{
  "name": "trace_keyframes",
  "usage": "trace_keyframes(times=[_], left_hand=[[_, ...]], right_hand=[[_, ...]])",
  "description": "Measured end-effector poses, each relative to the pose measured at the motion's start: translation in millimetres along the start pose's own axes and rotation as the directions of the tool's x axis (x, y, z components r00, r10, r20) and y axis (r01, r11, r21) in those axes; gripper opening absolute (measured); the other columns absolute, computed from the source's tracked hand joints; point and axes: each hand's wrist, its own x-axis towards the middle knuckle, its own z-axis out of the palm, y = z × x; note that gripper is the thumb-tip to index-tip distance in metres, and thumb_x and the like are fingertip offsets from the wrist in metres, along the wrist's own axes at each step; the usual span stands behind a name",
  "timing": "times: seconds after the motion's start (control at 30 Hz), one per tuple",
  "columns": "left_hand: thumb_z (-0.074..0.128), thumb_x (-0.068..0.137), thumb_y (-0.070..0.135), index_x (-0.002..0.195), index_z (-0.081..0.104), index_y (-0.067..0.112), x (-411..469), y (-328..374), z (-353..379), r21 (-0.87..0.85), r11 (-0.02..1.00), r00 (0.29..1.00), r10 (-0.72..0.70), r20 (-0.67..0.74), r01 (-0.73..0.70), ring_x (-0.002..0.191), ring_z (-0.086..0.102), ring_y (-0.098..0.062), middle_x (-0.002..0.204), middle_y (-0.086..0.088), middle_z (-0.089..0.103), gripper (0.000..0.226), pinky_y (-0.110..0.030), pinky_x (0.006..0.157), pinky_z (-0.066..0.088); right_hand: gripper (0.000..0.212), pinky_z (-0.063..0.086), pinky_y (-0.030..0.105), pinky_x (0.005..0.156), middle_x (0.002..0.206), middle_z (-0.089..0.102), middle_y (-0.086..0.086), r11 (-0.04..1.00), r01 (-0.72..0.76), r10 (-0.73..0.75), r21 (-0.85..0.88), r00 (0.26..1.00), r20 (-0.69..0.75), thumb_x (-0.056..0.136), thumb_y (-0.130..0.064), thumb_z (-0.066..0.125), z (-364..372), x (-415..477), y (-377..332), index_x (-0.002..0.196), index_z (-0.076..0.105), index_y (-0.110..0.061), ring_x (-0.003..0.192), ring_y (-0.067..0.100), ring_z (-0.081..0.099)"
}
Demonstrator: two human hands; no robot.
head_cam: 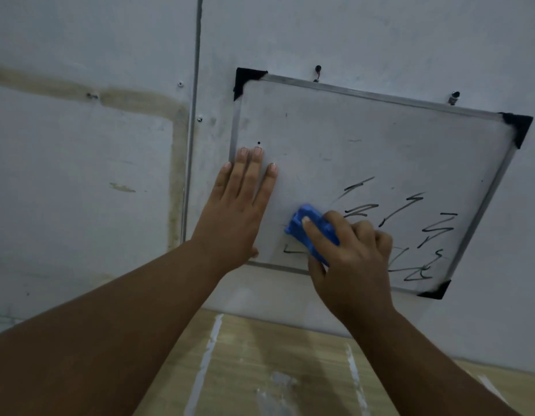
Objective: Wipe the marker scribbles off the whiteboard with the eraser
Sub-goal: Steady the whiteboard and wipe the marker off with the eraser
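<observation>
Whiteboard (365,139): hangs tilted on the wall, centre-right of frame; metal frame, black corner caps.

Scribbles (410,229): black strokes, lower right of the board; upper part mostly wiped.

Eraser (312,232): blue block, lower centre of the board, pressed flat against it. Looks light and probably soft-faced, though blur hides the pad. Best held across the back, as here.

Right hand (350,253): fingers curled, clamping the eraser.

Left hand (239,211): fingers straight, slightly spread, palm flat on the board's left edge, bracing it.
</observation>
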Motion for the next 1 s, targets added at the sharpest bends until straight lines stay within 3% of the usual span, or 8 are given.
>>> trace_keyframes(times=[0.1,0.23,0.43,0.63,0.83,1.0], left_hand=[[0.094,0.048,0.059,0.160,-0.008,0.006,-1.4,0.2,1.1,-0.013,1.000,1.000,-0.003,0.024,0.003,0.154,-0.014,-0.043,0.166,-0.026,-0.016,0.161,-0.059,0.125,0.009],[0.090,0.050,0.064,0.158,-0.016,0.007,-1.1,-0.1,-1.0,-0.008,1.000,0.998,0.008,0.066,-0.008,0.152,-0.021,-0.043,0.164,-0.025,-0.025,0.162,-0.059,0.125,0.005],[0.092,0.046,0.064,0.158,-0.016,0.007,-0.1,0.5,-0.2,-0.007,1.000,0.997,0.001,0.080,0.000,0.151,-0.022,-0.045,0.164,-0.026,-0.024,0.166,-0.061,0.124,0.003],[0.092,0.046,0.064,0.158,-0.018,0.006,0.1,1.7,-0.2,0.007,1.000,0.996,-0.011,0.089,0.010,0.151,-0.023,-0.045,0.163,-0.027,-0.026,0.167,-0.062,0.124,0.001],[0.094,0.042,0.060,0.160,-0.009,0.004,0.6,2.5,3.1,0.009,1.000,0.999,-0.011,0.050,0.010,0.152,-0.017,-0.047,0.165,-0.029,-0.018,0.167,-0.062,0.124,0.001],[0.092,0.041,0.067,0.160,-0.008,0.004,0.3,3.1,3.8,0.010,1.000,0.999,-0.014,0.048,0.013,0.153,-0.015,-0.047,0.165,-0.029,-0.016,0.168,-0.062,0.124,0.002]], right_hand=[[0.054,0.041,0.042,0.075,0.127,0.062,0.013,0.997,-0.034,0.033,0.076,0.999,0.007,0.080,-0.022,0.075,3.7,-7.0,-9.6,0.133,0.062,-0.018,0.086,0.031,0.050],[0.054,0.047,0.042,0.069,0.124,0.065,0.015,0.993,0.045,-0.056,0.105,0.993,0.102,0.077,-0.019,0.080,7.5,-27.7,-16.9,0.128,0.066,-0.016,0.081,0.031,0.054],[0.051,0.043,0.041,0.071,0.128,0.063,0.014,0.996,-0.015,0.015,0.092,1.000,-0.001,0.083,-0.019,0.075,10.2,-11.4,-16.1,0.132,0.063,-0.017,0.084,0.031,0.051],[0.053,0.046,0.042,0.071,0.126,0.064,0.015,0.991,0.028,-0.037,0.128,0.997,0.071,0.077,-0.018,0.081,11.7,-31.3,-13.7,0.128,0.067,-0.017,0.085,0.032,0.055],[0.052,0.043,0.042,0.074,0.131,0.061,0.012,0.985,-0.100,0.103,0.140,0.995,-0.012,0.082,-0.021,0.076,11.4,-7.1,-20.3,0.132,0.063,-0.018,0.093,0.033,0.052],[0.057,0.049,0.046,0.074,0.128,0.063,0.014,0.990,-0.024,0.006,0.136,0.992,0.130,0.074,-0.017,0.084,13.3,-45.2,-23.8,0.129,0.066,-0.018,0.099,0.036,0.060]])
